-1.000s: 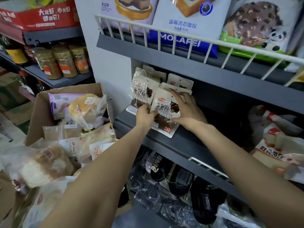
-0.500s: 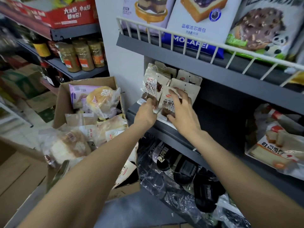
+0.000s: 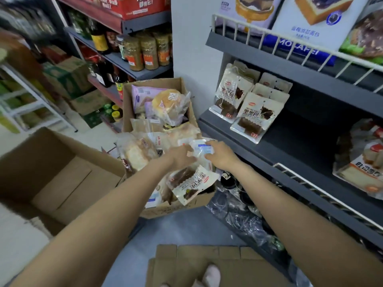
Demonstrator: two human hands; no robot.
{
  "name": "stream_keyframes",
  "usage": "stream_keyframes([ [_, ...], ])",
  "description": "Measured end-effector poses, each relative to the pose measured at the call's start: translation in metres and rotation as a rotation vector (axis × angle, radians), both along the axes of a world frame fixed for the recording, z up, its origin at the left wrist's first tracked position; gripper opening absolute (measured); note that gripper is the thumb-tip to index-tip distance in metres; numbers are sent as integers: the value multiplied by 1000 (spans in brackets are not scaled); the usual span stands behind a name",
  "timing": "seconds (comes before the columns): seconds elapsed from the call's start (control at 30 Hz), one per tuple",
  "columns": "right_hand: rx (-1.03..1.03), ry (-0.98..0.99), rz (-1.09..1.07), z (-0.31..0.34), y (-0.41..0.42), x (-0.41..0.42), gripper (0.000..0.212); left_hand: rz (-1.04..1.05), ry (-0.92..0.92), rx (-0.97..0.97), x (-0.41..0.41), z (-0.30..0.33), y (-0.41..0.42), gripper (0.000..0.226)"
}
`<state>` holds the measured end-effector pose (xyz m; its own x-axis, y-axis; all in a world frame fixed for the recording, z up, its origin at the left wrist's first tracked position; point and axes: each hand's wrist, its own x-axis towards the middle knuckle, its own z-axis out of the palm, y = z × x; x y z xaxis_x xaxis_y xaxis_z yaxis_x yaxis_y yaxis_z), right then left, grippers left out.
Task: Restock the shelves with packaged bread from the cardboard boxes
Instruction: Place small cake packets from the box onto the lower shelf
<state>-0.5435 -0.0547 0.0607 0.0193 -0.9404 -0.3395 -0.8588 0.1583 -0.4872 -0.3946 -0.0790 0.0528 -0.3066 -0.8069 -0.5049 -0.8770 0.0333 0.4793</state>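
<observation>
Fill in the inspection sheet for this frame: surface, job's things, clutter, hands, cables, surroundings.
Surface: grey middle shelf, partly stocked, dark bare stretch to the right of the packs.
Job's things: dark bread packs stand in two rows at the shelf's left end; full cardboard box of mixed packaged bread on the floor beside it.
Clutter: empty open box at left; flattened cardboard on the floor near the feet.
Hands: left hand and right hand both over the full box, at a clear pack with a blue label; grip unclear.
Cables: nothing seen.
Surroundings: jars and bottles on the far shelving; large bread bags on the top shelf.
</observation>
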Motion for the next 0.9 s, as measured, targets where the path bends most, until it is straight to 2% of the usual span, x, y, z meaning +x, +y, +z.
stream_keyframes([
  [0.13, -26, -97, -204, -8, 9, 2, 37, -112, 123, 244, 17, -2, 25, 91],
  [0.23, -83, -135, -280, -10, 17, 2, 32, -171, 161, 332, 17, 2, 38, 104],
  [0.33, -133, -171, -314, -11, 24, 4, 33, -279, 23, 259, 10, 1, 49, 116],
  [0.4, -179, -184, -335, -11, 27, 4, 34, -337, -74, 131, 7, 2, 53, 102],
  [0.5, -242, -159, -356, -7, 30, 5, 33, -338, -65, -39, 9, 4, 53, 44],
  [0.53, -258, -160, -363, -7, 31, 5, 33, -313, -40, -87, 11, 5, 52, 33],
  [0.63, -284, -160, -407, -7, 34, 5, 36, -67, 109, -183, 24, 10, 49, 25],
  [0.7, -289, -162, -445, -7, 35, 5, 30, 108, 208, -254, 33, 15, 45, 18],
  [0.8, -306, -214, -481, -5, 34, 10, 20, 262, 252, -322, 45, 19, 40, 3],
  [0.9, -332, -260, -510, 4, 31, 16, 14, 376, 312, -401, 46, 22, 40, 7],
])
